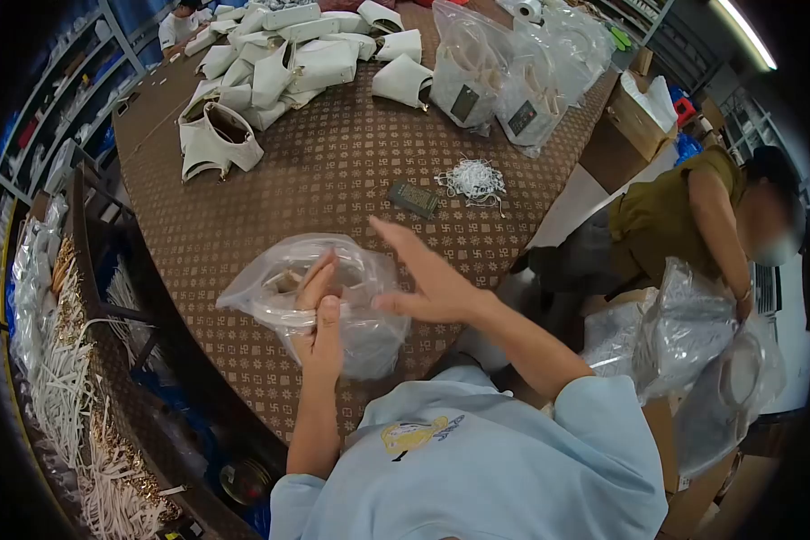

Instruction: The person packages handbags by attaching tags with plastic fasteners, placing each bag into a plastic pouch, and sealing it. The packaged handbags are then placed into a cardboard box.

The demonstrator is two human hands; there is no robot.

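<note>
Resting at the mouth of a clear plastic bag (360, 346), the left hand (319, 306) has its fingers partly curved and its thumb raised; whether they pinch the film I cannot tell. The right hand (427, 279) spreads wide, holding nothing visible, its thumb near the bag's rim. The bag sits on the brown patterned table (189, 225), close before the person. Beyond lie a dark card (413, 199), tangled white strings (473, 182) and piled white handbags (324, 67)
</note>
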